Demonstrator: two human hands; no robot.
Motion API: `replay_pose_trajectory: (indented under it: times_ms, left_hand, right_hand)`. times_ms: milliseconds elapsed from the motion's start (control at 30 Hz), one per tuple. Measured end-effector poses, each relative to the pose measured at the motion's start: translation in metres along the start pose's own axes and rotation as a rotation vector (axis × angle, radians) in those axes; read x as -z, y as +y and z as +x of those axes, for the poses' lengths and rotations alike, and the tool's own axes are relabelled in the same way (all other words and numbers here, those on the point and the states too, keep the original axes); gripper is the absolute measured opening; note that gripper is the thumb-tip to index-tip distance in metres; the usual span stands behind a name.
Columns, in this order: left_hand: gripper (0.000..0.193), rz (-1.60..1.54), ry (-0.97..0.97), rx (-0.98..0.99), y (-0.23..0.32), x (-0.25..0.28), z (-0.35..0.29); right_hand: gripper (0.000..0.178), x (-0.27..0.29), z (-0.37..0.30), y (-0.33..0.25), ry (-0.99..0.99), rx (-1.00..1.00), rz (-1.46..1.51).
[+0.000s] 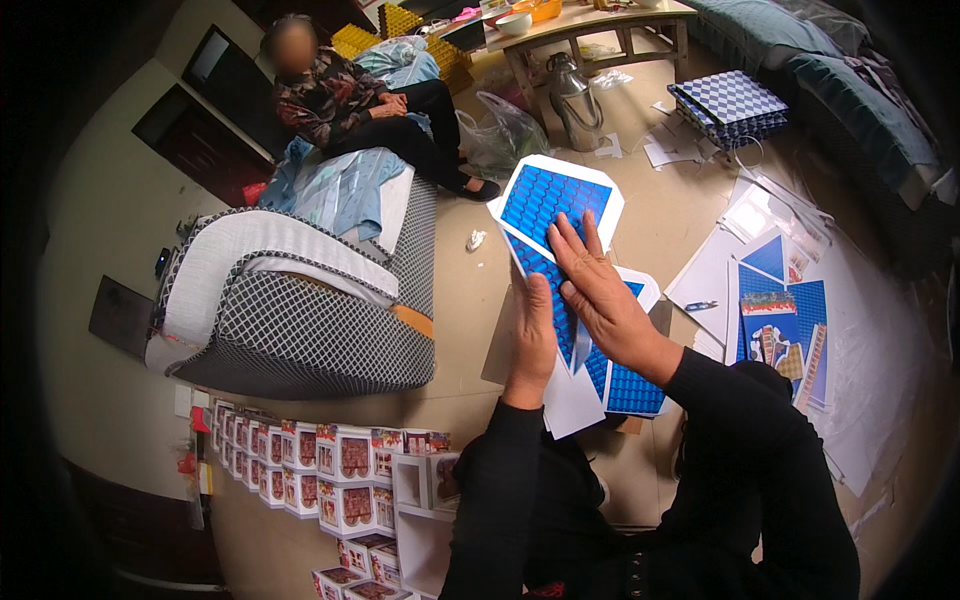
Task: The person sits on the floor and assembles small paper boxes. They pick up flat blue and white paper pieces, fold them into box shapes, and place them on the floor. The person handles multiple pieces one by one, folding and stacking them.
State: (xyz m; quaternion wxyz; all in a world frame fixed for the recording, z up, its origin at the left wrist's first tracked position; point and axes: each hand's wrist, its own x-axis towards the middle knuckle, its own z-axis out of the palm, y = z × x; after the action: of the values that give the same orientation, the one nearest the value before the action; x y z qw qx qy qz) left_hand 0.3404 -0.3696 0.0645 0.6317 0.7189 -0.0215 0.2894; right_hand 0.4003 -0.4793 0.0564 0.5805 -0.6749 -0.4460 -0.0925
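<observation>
A folded cardboard piece (560, 190), printed with blue roof tiles and edged in white, is held up in front of me. My left hand (532, 340) supports its near left edge, thumb on the outside; its other fingers are mostly hidden behind the card. Across the tiled face lies my right hand (608, 305), fingers stretched out flat and pressing near a fold. Beneath them more blue-tiled card (635, 392) with white borders rests by my knees, partly covered by my right forearm.
Rows of small printed card houses (355, 455) stand at lower left. On the right, blue and printed card cut-outs (785, 320) lie on white sheets. A person (335, 105) sits on the patterned sofa (320, 325). A metal flask (573, 100) stands by the wooden table (590, 22).
</observation>
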Motion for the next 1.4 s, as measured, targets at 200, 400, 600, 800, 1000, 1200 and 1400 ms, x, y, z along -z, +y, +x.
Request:
replay_pose_trajectory:
  times_ms: [200,400,600,800,1000,1200,1400]
  left_hand:
    - [0.055,-0.112,0.000,0.093,-0.002,-0.002,-0.002]
    - [0.056,-0.332,0.151,0.157,0.003,0.014,0.006]
    - [0.055,-0.494,0.315,0.257,-0.001,0.038,0.010]
    - [0.062,-0.578,0.369,0.219,-0.016,0.044,0.015]
    - [0.057,-0.655,0.208,0.355,-0.020,0.033,0.009]
    - [0.050,-0.563,0.149,0.314,-0.014,0.030,0.011]
    - [0.078,-0.476,0.142,0.292,-0.012,0.030,0.010]
  right_hand:
    - [0.060,0.005,0.001,-0.004,-0.057,0.012,-0.151]
    - [0.077,0.015,0.008,0.000,0.198,0.006,-0.018]
    - [0.075,0.023,0.006,0.034,0.197,-0.357,0.106]
    - [0.041,0.027,0.002,0.046,0.069,-0.596,0.646]
    - [0.015,0.019,0.002,0.037,0.112,-0.591,0.719]
    - [0.010,0.019,0.003,0.045,0.186,-0.549,0.745]
    - [0.011,0.018,0.002,0.047,0.177,-0.514,0.729]
